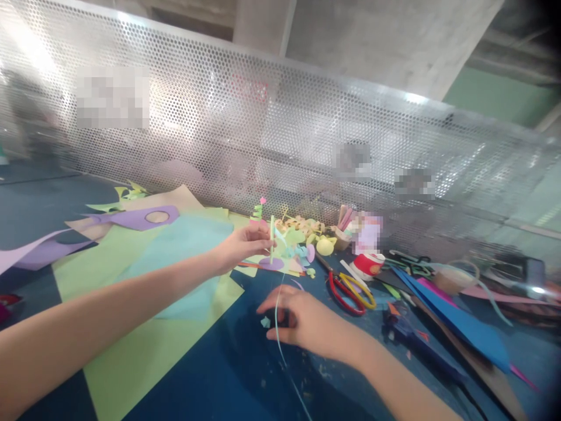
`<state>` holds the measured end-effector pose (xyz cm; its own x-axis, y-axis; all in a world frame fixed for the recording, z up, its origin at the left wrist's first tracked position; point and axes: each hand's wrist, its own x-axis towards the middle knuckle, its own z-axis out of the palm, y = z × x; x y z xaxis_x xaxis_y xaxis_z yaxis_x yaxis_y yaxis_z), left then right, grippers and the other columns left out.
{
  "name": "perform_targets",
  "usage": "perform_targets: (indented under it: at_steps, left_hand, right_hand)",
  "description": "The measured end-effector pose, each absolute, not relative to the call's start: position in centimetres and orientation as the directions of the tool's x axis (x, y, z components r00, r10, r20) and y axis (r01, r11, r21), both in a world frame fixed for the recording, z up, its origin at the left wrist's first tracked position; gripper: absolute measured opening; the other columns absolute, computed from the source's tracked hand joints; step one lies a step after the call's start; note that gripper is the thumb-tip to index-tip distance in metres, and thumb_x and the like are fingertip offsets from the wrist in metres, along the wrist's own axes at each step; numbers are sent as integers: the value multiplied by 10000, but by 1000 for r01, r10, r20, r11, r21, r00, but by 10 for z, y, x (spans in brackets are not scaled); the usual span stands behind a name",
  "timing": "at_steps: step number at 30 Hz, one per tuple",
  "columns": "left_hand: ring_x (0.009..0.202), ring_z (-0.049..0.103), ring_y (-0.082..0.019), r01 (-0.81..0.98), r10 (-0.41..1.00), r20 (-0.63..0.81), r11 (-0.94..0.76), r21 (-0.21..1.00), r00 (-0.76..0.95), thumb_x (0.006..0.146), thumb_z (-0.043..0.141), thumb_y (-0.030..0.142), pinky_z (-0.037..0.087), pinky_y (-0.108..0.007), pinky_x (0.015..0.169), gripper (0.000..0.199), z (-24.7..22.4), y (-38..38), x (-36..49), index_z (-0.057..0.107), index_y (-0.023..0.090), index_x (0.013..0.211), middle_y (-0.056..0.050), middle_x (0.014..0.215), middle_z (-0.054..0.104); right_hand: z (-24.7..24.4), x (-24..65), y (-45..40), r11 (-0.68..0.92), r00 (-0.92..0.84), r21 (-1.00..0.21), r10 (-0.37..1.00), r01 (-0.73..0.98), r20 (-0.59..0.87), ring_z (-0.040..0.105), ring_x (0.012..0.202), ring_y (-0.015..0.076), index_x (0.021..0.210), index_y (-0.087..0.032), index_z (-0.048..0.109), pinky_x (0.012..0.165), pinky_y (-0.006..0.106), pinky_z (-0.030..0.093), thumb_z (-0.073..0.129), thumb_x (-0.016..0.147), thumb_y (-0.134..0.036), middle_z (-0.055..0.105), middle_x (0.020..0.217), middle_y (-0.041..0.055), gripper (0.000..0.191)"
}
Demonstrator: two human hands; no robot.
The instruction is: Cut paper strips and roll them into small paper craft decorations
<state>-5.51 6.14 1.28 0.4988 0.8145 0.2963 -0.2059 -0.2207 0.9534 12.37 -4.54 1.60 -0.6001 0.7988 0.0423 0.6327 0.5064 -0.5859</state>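
My left hand (pixel 252 241) pinches a thin upright pale-green stick (pixel 272 240) above a purple oval base (pixel 272 264). Light blue paper shows beside its fingertips. Nearer to me, my right hand (pixel 291 316) is raised over the dark blue table, its fingers apart and curved, with nothing seen gripped. A small pale-blue scrap (pixel 265 322) shows by its fingertips. A thin pale cord (pixel 277 333) passes in front of this hand and runs down to the bottom edge.
Green paper (pixel 131 356) and light blue paper (pixel 184 251) lie left. Right are red-handled scissors (pixel 346 295), yellow-handled scissors (pixel 359 290), a red-and-white tape roll (pixel 368 265), a dark blue glue gun (pixel 416 342) and blue sheets (pixel 456 316). A perforated metal screen (pixel 210 117) stands behind.
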Motion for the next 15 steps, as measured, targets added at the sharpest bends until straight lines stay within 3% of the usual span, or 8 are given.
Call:
perform_targets:
  at_steps: [3, 5, 9, 12, 15]
  left_hand:
    - [774, 607, -124, -186, 813, 257, -185, 965, 523, 735, 662, 255, 474, -291, 753, 189, 13, 60, -55, 583, 154, 874, -37, 840, 649]
    - [771, 607, -124, -164, 819, 233, -171, 971, 524, 737, 661, 261, 477, -294, 752, 201, 10, 60, -55, 576, 157, 887, -37, 845, 649]
    - [751, 604, -121, -117, 832, 190, -151, 982, 521, 730, 664, 288, 483, -312, 762, 225, 4, 59, -52, 562, 165, 889, -31, 858, 642]
    - [754, 604, -132, -84, 832, 179, -159, 984, 525, 725, 660, 315, 485, -320, 753, 235, 0, 56, -49, 554, 171, 877, -27, 840, 641]
    - [706, 597, -131, -34, 799, 211, -232, 972, 563, 738, 639, 320, 476, -301, 714, 213, -3, 52, -46, 557, 168, 863, -18, 781, 637]
  right_hand:
    - [16, 122, -47, 531, -621, -585, 782, 613, 58, 578, 678, 100, 880, -210, 654, 640, 204, 473, 596, 771, -191, 605, 916, 18, 125]
    - [20, 132, -40, 524, -580, -538, 811, 661, 77, 602, 719, 118, 871, -209, 653, 677, 219, 476, 568, 782, -169, 629, 877, 14, 130]
    - [24, 176, -12, 336, -280, -311, 936, 889, 211, 623, 725, 148, 871, -219, 662, 685, 256, 478, 549, 767, -146, 655, 863, 19, 171]
    - [13, 208, 9, 229, -146, -267, 943, 936, 299, 623, 757, 179, 894, -172, 653, 740, 316, 474, 499, 785, -131, 645, 910, 78, 193]
    - [-5, 225, 21, 220, -136, -250, 940, 943, 314, 629, 750, 175, 908, -170, 655, 735, 307, 479, 493, 783, -124, 652, 902, 78, 210]
